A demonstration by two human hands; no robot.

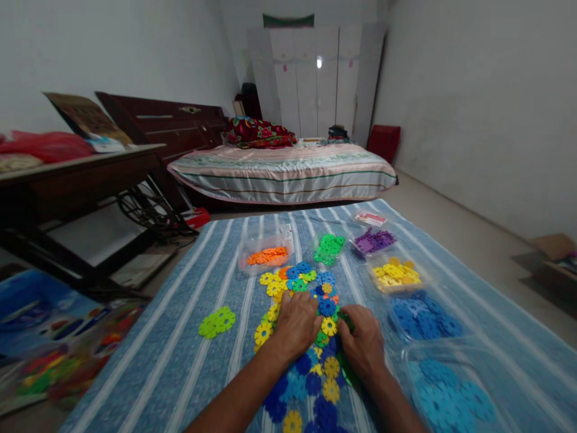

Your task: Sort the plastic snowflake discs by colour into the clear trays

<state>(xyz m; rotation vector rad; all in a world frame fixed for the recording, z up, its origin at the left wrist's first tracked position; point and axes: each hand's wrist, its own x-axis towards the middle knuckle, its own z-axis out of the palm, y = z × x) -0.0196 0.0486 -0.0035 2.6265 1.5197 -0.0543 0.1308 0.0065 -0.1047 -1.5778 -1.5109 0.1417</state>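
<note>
Flower-shaped plastic discs lie in a long mixed heap (331,390) of blue, yellow, green and orange on the striped cloth. My left hand (297,322) rests palm down on the heap's middle, fingers reaching forward over the discs, fingertips partly hidden. At the heap's right edge is my right hand (363,340), its fingers curled in toward the thumb. Some dark green shows by its fingertips, but what it grips is hidden. Between the hands lie a yellow disc (329,326) and a blue disc (327,307). Lime-green discs (217,322) lie apart to the left.
Clear tubs hold orange discs (269,256), green discs (329,249), purple discs (373,240), yellow discs (396,273), blue discs (425,316) and light-blue discs (451,394). A bed (283,174) stands beyond the cloth-covered surface (180,349). A dark table (72,180) is at left.
</note>
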